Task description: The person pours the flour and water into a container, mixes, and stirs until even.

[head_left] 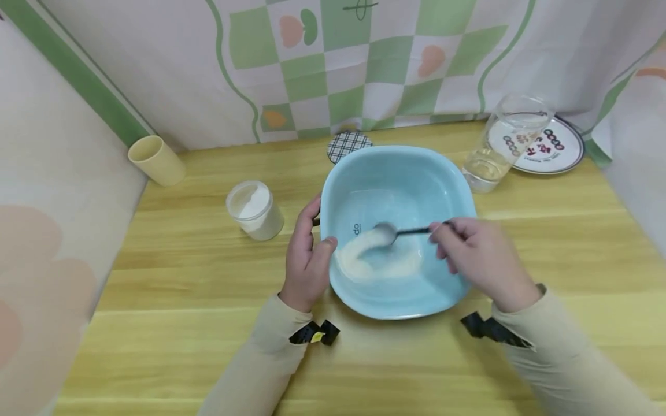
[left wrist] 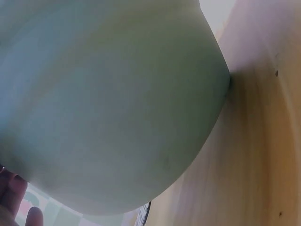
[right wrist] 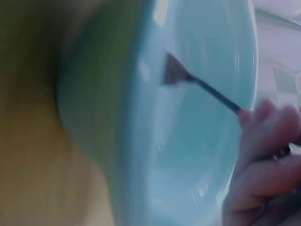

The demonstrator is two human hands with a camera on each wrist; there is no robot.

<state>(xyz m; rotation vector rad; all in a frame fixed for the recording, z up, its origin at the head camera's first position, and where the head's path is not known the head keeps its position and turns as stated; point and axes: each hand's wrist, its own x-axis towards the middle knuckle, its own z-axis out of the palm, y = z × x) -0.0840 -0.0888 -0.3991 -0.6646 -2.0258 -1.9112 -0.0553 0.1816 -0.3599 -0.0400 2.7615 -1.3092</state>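
A light blue basin [head_left: 416, 179] stands on the wooden table in the head view. My left hand [head_left: 308, 263] grips its left side, thumb over the rim and fingers along the outer wall. Between thumb and fingers of my right hand [head_left: 484, 257] is the dark handle of a spoon [head_left: 385, 233], its bowl down inside the basin. White powder [head_left: 356, 266] lies in a curved streak across the basin's bottom near the spoon. In the right wrist view, the spoon [right wrist: 176, 73] is blurred. The basin's outer wall [left wrist: 117, 103] fills most of the left wrist view.
Left of the basin stands a clear jar [head_left: 256, 212] of white powder, with a yellow cup [head_left: 157, 162] farther back. A glass [head_left: 486, 164] of liquid and a patterned plate [head_left: 567, 147] are at the back right. Behind the basin lies a checked round coaster [head_left: 346, 145].
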